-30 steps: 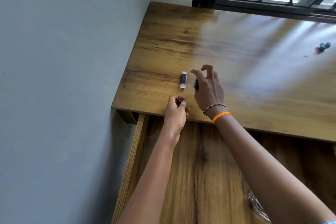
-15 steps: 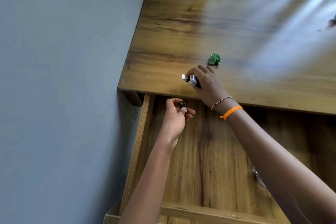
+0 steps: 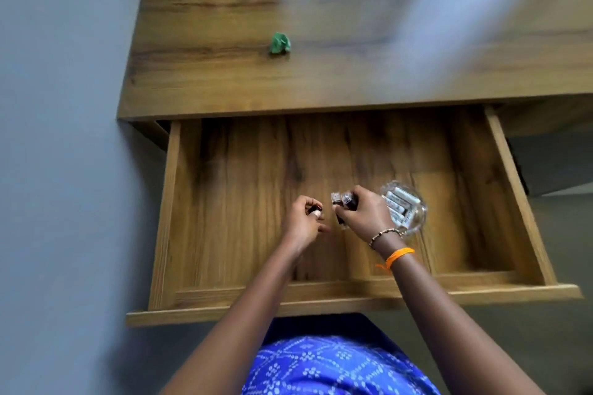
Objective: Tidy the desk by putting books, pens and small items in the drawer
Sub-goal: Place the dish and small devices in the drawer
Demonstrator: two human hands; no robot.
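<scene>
Both hands hover over the open drawer (image 3: 526,202) at frame centre: right hand (image 3: 362,215) grips the USB sticks (image 3: 345,202), left hand (image 3: 305,221) pinches a small dark item (image 3: 313,209).

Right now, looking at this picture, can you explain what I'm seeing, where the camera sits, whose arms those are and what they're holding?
There is no machine here: the camera sits on a person's head, looking down at their own two bare arms. Below is a wooden desk with its drawer pulled open. Both hands hover over the drawer. The right hand grips small dark items, one with a metal end like a USB stick. The left hand pinches a small dark piece, too small to name. A clear glass dish holding white cylinders, perhaps batteries, sits in the drawer. A crumpled green scrap lies on the desk.
</scene>
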